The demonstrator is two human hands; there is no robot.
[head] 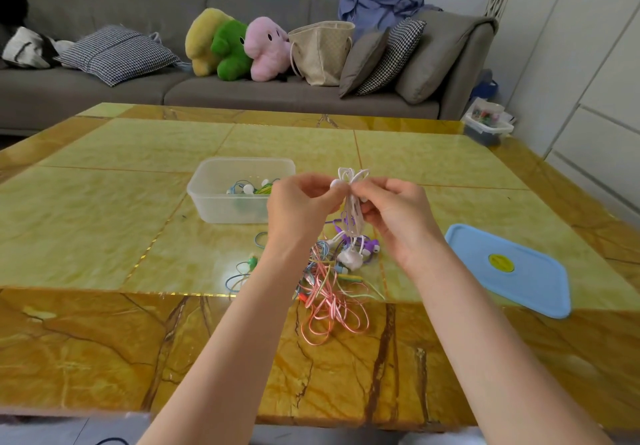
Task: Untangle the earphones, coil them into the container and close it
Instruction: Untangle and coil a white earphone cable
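Observation:
My left hand [298, 205] and my right hand [398, 212] are raised above the table and together pinch a bundle of white earphones [353, 195], its loops sticking up above my fingers. Under my hands lies a tangled pile of coloured earphones [329, 282], with pink, purple, blue and green cords. The clear plastic container [239, 190] stands open to the left of my hands, and a few coiled earphones lie inside it. Its light blue lid [509, 268] lies flat on the table to the right.
The yellow marble-patterned table [104, 209] fills the view. Behind it a grey sofa [277, 94] holds cushions, plush toys and a beige bag. A plastic box [486, 126] sits on the floor past the table's far right corner.

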